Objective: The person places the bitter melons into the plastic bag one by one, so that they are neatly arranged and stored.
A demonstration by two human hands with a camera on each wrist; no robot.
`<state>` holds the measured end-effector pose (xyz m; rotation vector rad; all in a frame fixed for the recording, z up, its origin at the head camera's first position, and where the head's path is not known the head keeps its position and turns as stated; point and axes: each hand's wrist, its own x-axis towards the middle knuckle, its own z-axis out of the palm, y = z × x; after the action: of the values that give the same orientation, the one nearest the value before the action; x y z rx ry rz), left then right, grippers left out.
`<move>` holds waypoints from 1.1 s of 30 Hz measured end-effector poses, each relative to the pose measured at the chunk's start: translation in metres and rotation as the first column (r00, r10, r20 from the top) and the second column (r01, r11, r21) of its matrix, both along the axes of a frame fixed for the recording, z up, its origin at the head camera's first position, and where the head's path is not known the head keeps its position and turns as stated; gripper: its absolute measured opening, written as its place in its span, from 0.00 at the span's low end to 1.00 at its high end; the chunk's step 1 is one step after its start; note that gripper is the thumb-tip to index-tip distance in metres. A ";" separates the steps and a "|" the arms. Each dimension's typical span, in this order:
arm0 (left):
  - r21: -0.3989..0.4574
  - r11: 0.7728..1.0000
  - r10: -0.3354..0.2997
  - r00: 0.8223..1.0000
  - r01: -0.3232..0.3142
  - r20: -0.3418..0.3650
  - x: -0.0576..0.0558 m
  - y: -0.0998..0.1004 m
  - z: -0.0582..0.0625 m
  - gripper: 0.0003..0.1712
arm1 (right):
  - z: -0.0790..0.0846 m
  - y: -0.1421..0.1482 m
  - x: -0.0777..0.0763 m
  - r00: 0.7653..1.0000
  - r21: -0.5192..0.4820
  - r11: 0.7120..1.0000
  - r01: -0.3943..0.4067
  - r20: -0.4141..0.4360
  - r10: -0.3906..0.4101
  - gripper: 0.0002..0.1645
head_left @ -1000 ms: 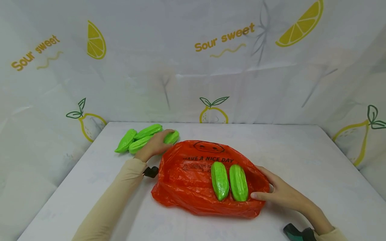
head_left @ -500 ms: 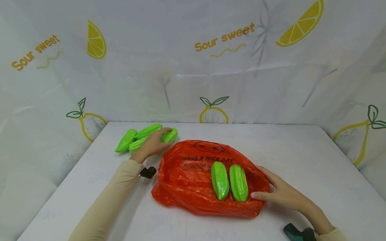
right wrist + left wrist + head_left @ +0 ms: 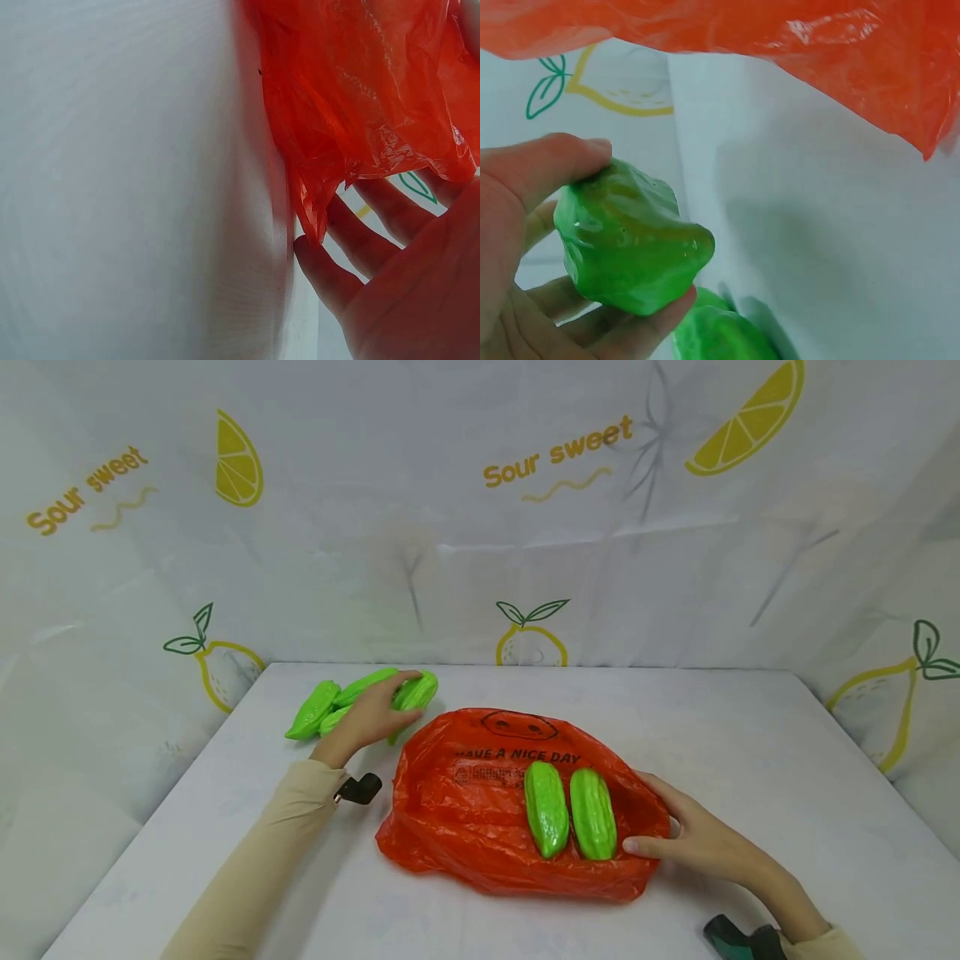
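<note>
At the back left, my left hand (image 3: 367, 718) grips a green ridged bitter gourd (image 3: 422, 692), thumb on one side and fingers round the other. The left wrist view shows the gourd (image 3: 630, 240) end-on, with its blunt tip free of the hand. A red plastic bag (image 3: 465, 827) with black print lies crumpled at mid-table. Two more gourds (image 3: 547, 810) lie side by side on its red plastic toward the right. My right hand (image 3: 708, 843) holds the bag's right edge, thumb in front beside the nearer gourd and fingers behind the plastic (image 3: 337, 90).
Several other green gourds (image 3: 313, 710) lie grouped at the back left of the white table (image 3: 735, 727), partly hidden by my left hand. A white cloth (image 3: 420, 543) with lemon prints stands behind the table and along both sides.
My left hand has drawn the gripped gourd slightly left and toward the back, covering more of the grouped gourds. The right hand, the bag and its two gourds stay in place.
</note>
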<state>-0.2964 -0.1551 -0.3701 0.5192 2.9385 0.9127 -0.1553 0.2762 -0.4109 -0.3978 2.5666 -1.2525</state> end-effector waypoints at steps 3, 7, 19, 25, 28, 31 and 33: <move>0.006 1.000 0.009 1.000 -0.009 0.002 0.002 0.000 0.003 0.37 | 0.000 0.000 0.000 1.000 0.003 1.000 0.001 0.001 -0.001 0.50; 0.010 1.000 0.016 1.000 -0.016 0.006 0.005 0.000 0.006 0.38 | 0.000 0.000 0.000 1.000 0.007 1.000 0.010 0.012 -0.010 0.51; 0.006 1.000 0.000 0.999 0.000 -0.052 0.020 0.004 0.024 0.37 | 0.000 -0.001 -0.001 1.000 0.009 1.000 0.011 0.017 -0.012 0.51; 0.006 1.000 -0.010 0.996 0.011 -0.092 0.028 0.010 0.031 0.38 | 0.001 -0.001 -0.001 1.000 0.005 1.000 0.007 0.005 -0.007 0.50; 0.004 1.000 -0.019 0.995 0.020 -0.098 0.032 0.015 0.034 0.38 | 0.000 0.000 -0.001 1.000 0.001 1.000 0.006 0.004 -0.006 0.50; 0.007 1.000 -0.029 0.994 0.030 -0.101 0.036 0.020 0.038 0.38 | 0.000 0.000 -0.001 1.000 -0.003 1.000 0.005 0.004 -0.004 0.50; 0.009 0.999 -0.032 0.994 0.033 -0.105 0.039 0.024 0.040 0.38 | -0.001 0.000 -0.001 1.000 -0.005 1.000 0.002 0.002 -0.002 0.50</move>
<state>-0.2579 -0.1316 -0.3298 0.6328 3.0098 0.9264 -0.1563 0.2764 -0.4116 -0.3954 2.5631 -1.2597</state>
